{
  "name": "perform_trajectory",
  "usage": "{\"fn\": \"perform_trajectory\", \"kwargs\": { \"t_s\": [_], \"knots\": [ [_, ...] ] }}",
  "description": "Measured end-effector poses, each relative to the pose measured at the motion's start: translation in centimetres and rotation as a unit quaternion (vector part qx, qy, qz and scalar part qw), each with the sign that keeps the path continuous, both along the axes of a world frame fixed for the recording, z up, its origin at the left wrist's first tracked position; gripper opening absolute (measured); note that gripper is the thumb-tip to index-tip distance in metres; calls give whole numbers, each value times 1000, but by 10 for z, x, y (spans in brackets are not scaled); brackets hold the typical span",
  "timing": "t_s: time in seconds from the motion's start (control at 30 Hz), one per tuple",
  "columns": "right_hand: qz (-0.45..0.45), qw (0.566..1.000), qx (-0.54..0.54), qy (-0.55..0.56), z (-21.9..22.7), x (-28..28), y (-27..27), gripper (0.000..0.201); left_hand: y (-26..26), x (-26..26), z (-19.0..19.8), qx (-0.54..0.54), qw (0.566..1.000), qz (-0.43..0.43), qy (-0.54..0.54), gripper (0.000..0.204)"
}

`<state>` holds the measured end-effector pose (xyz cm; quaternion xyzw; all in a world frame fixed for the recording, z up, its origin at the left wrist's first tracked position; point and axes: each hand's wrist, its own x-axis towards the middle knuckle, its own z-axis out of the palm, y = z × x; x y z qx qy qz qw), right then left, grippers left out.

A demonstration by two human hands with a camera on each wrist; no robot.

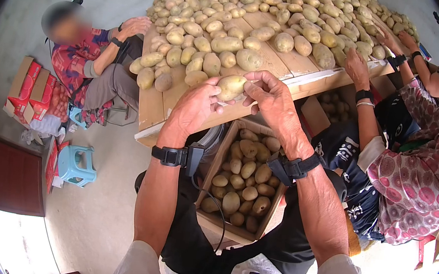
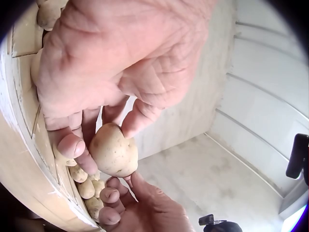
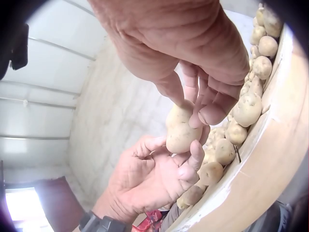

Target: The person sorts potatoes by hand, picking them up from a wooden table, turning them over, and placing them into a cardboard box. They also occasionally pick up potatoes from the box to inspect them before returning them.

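One pale yellow potato (image 1: 231, 88) is held up between both hands, above the table's front edge. My left hand (image 1: 193, 109) grips its left end with thumb and fingers. The right hand (image 1: 276, 103) pinches the opposite end. Seen from the left wrist, the potato (image 2: 113, 151) has smooth skin with a few small dark specks, and the other hand's fingertips reach its lower end. In the right wrist view the same potato (image 3: 182, 130) sits between the thumb and fingers of both hands.
Many potatoes cover the wooden table (image 1: 281, 59). Below its edge, a cardboard box (image 1: 269, 225) of potatoes stands between the knees. People sit left (image 1: 73, 56) and right (image 1: 413, 166), the right-hand ones reaching onto the table. A blue stool (image 1: 76, 166) stands on the left floor.
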<state>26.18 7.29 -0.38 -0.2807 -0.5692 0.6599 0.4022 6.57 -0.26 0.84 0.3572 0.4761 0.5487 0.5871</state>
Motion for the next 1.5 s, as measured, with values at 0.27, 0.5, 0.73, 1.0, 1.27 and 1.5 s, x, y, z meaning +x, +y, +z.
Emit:
{"fn": "perform_trajectory", "kwargs": {
  "t_s": [0.27, 0.5, 0.73, 1.0, 1.27, 1.5],
  "knots": [
    [4, 1000, -5, 4, 0, 1, 1, 25, -1, 1, 3, -4, 1000, 0, 27, 50],
    [6, 1000, -6, -9, 2, 2, 2, 19, -4, 6, 10, 14, 999, -5, 43, 49],
    [15, 1000, -21, -16, 5, 3, 3, 19, -2, 3, 7, 19, 998, -15, 56, 53],
    [34, 999, -27, -19, 4, 2, 12, 21, 1, 1, 6, 7, 999, -18, 38, 55],
    [22, 999, -41, 0, 5, 0, 15, 23, 8, -4, 4, -15, 1000, -7, 5, 51],
    [86, 984, 77, -133, 12, 8, 18, 54, 5, -6, 6, -8, 1000, -28, -2, 49]
  ]
}}
